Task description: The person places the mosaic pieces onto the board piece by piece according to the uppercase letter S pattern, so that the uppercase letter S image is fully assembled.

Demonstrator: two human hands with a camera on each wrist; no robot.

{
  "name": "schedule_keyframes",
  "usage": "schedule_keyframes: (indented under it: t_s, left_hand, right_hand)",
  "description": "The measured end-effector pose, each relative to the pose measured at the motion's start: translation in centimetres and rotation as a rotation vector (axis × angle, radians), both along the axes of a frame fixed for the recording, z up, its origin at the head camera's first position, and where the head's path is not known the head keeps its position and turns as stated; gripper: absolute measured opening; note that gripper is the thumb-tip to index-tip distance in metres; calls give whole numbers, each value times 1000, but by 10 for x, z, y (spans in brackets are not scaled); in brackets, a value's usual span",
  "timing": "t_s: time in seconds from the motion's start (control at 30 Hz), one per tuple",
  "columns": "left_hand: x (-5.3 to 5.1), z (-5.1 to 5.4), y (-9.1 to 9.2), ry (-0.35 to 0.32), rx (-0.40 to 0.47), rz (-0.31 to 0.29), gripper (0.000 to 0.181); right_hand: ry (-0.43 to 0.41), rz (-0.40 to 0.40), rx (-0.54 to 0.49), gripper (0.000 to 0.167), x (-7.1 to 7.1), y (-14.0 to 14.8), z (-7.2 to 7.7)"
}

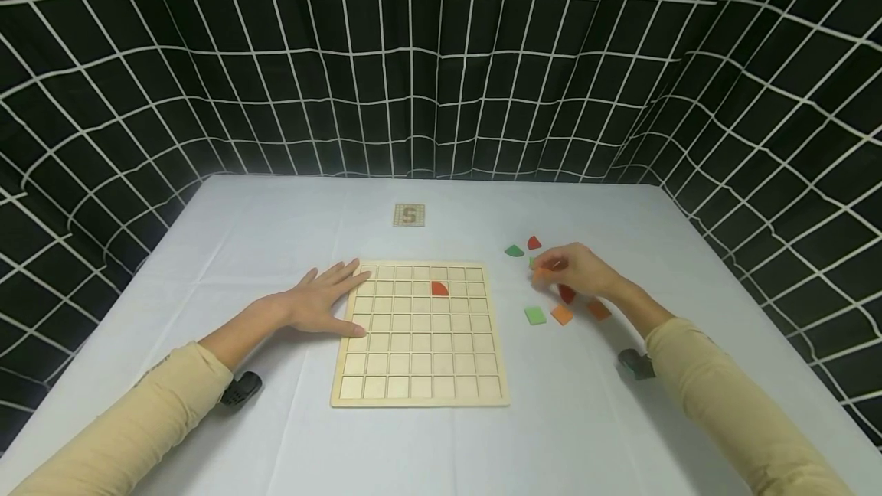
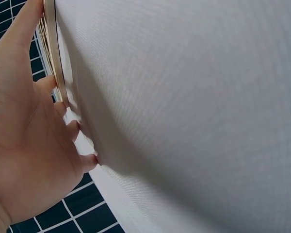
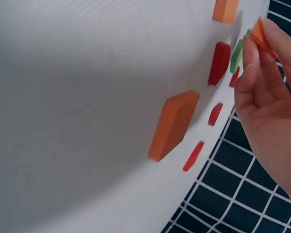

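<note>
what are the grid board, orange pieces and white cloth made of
Grid board: probably wood, pale and matte, from its light tan colour. Orange pieces: painted wood or plastic, the look leaves it open; smooth, evenly coloured, crisp edges. White cloth: likely woven fabric, matte, given its fine weave texture.

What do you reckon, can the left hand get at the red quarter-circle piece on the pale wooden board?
Probably yes: the left hand rests on the board, holding nothing; only bare cells separate it from the piece.
</note>
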State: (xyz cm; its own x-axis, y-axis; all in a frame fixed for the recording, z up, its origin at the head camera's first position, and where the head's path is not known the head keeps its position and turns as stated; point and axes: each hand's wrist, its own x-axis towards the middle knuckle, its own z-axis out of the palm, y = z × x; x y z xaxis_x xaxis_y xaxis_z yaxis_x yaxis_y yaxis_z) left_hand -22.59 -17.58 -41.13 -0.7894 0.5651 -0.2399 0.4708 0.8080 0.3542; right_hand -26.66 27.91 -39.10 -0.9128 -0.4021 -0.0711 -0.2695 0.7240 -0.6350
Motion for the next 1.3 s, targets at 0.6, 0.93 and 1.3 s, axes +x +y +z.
schedule_keyframes:
  t_s: [0.6, 0.93, 1.3]
  left_hand:
    - [3, 3, 1, -16, -4, 13, 104]
    - [4, 2, 2, -10, -17, 17, 104]
    - [4, 3, 2, 2, -5, 16, 103]
  right_hand:
    - [-83, 6, -70, 34, -10, -57, 11]
    - [-97, 21, -109, 30, -15, -90, 11]
    - [-127, 44, -138, 29, -20, -112, 8]
